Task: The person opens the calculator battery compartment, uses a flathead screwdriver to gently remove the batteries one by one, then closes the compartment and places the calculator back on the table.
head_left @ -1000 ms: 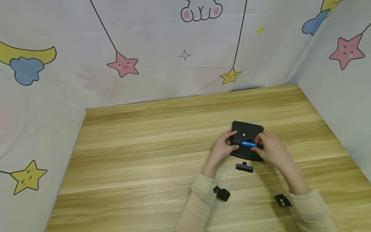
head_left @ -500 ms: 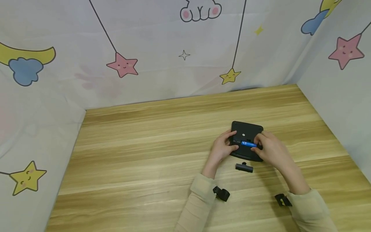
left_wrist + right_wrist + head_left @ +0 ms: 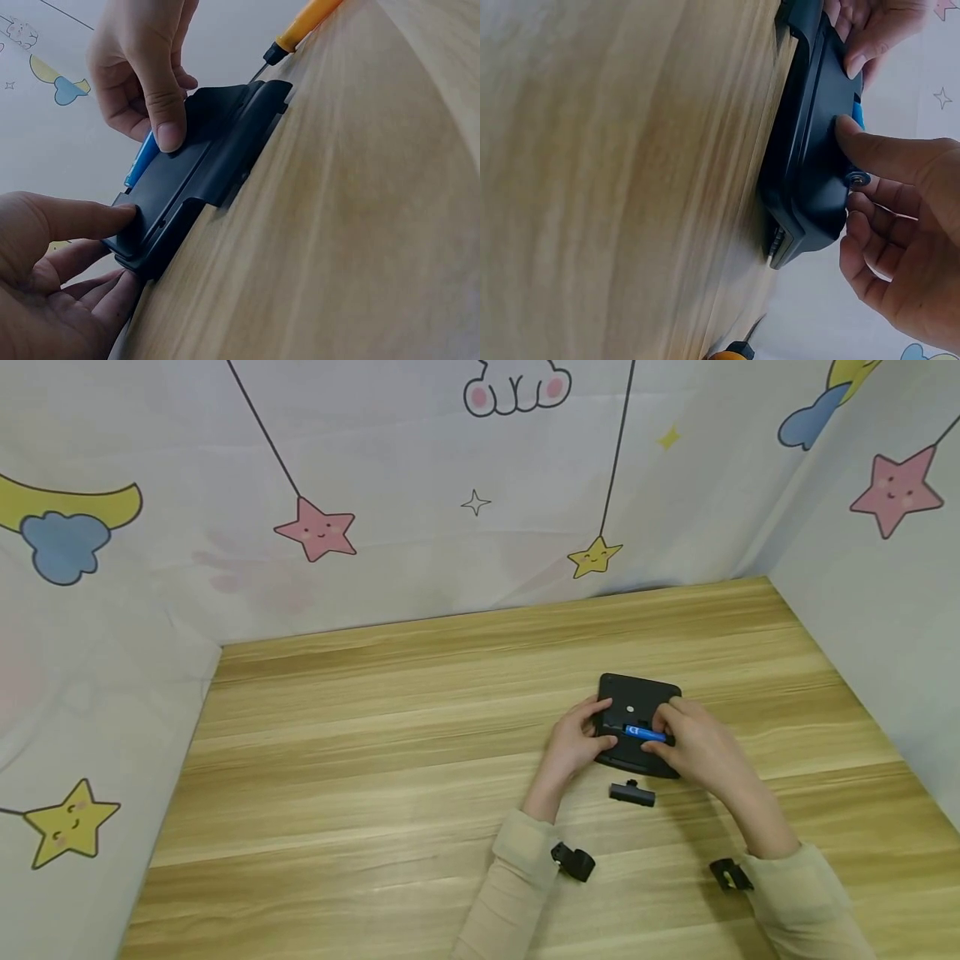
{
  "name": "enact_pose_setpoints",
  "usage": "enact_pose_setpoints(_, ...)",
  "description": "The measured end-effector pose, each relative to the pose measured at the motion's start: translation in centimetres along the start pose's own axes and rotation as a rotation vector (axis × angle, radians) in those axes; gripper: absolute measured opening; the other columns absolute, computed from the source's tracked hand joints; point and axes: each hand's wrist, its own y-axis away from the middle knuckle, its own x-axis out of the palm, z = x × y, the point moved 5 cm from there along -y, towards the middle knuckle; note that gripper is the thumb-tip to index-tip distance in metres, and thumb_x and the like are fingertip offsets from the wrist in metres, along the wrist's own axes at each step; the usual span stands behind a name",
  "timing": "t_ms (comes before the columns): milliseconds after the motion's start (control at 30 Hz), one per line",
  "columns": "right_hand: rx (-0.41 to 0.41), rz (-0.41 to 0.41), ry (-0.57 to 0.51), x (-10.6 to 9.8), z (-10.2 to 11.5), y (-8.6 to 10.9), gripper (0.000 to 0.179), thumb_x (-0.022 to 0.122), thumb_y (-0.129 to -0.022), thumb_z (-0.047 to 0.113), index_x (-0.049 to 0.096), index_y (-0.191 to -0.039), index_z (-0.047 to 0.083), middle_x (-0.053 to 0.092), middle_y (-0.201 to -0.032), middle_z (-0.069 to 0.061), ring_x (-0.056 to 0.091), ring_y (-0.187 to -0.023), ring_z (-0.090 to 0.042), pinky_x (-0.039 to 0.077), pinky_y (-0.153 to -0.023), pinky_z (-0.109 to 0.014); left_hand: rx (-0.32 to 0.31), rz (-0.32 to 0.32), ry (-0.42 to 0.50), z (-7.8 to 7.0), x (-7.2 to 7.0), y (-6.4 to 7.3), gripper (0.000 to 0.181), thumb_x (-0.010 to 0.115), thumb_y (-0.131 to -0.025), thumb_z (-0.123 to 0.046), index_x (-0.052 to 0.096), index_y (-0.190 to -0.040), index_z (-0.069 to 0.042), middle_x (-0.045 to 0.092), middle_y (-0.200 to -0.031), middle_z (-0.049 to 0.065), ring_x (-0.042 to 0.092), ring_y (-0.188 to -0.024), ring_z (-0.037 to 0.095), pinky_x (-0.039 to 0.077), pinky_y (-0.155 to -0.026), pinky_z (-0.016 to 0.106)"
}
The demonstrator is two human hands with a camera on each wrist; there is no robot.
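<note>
A flat black device, calculator-like (image 3: 637, 692), lies on the wooden table with a battery slot facing up. In that slot is a blue battery (image 3: 642, 732). My left hand (image 3: 573, 747) grips the device's left edge, thumb on top and fingers beneath, as the left wrist view also shows. At the battery's right end, my right hand (image 3: 705, 752) pinches with thumb and forefinger. In the right wrist view the right thumb (image 3: 885, 154) touches the device's surface and mostly hides the battery (image 3: 859, 116). A small dark battery cover (image 3: 632, 793) lies apart, just in front of the device.
An orange-handled tool with a thin metal shaft, like a screwdriver (image 3: 304, 28), lies on the table beyond the device in the left wrist view; the head view does not show it. Black camera mounts (image 3: 574, 862) sit at both cuffs. Printed cloth walls (image 3: 420, 560) border the table.
My right thumb and forefinger have shifted slightly left along the battery. The left hand, the device and the cover stay where they were.
</note>
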Motion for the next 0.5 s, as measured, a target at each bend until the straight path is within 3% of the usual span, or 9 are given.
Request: enact_pose_setpoints(500, -0.043, 0.005, 0.000, 0.40, 0.56, -0.39, 0.024, 0.081, -0.076, 0.016, 0.064, -0.087, 0.002, 0.057, -0.076, -0.004, 0.048, -0.066, -0.014, 0.043, -0.058, -0.026, -0.001, -0.002, -0.005, 0.11, 0.02, -0.04, 0.055, 0.070, -0.081, 0.004, 0.061, -0.131, -0.017, 0.042, -0.151, 0.001, 0.049, -0.133, 0.023, 0.049, -0.103, 0.028)
